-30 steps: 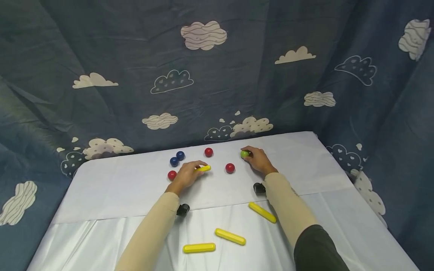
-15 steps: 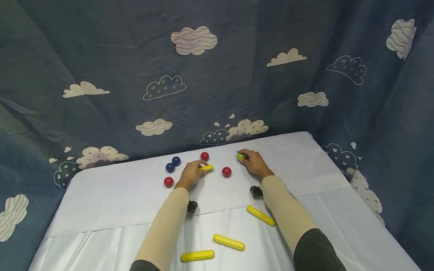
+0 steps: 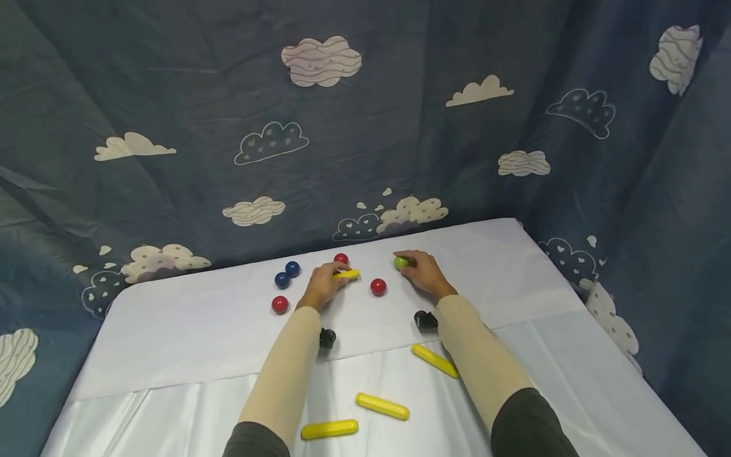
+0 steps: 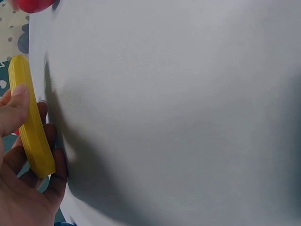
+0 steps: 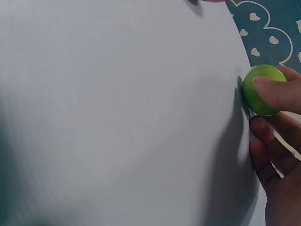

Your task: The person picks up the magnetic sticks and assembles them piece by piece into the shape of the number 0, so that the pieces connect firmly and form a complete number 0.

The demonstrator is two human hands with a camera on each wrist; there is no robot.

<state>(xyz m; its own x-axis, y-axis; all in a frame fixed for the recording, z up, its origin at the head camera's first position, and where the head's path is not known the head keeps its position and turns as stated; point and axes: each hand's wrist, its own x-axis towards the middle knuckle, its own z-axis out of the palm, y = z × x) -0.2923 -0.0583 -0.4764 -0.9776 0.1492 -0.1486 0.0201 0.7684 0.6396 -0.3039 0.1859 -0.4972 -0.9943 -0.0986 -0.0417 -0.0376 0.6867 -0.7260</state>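
Note:
In the head view my left hand (image 3: 322,285) holds a yellow stick (image 3: 347,274) over the white cloth. The left wrist view shows the thumb pressed on this faceted yellow stick (image 4: 31,117), with fingers curled behind it. To the right, my right hand (image 3: 425,273) pinches a green ball (image 3: 401,262) near the far edge. Thumb and fingers grip the green ball (image 5: 263,89) in the right wrist view. Between the hands lies a red ball (image 3: 378,287). Another red ball (image 3: 341,258) sits just behind the left hand, partly covered by it.
Two blue balls (image 3: 282,280) and a red ball (image 3: 280,304) lie left of the left hand. Three yellow sticks (image 3: 382,406) rest nearer on the white-covered table (image 3: 188,330). A dark cloud-patterned curtain (image 3: 365,127) hangs behind the table.
My left hand has shifted right and away with the yellow stick, off the left red ball and toward the back one. The right hand keeps its grip on the green ball; the head view has shifted slightly.

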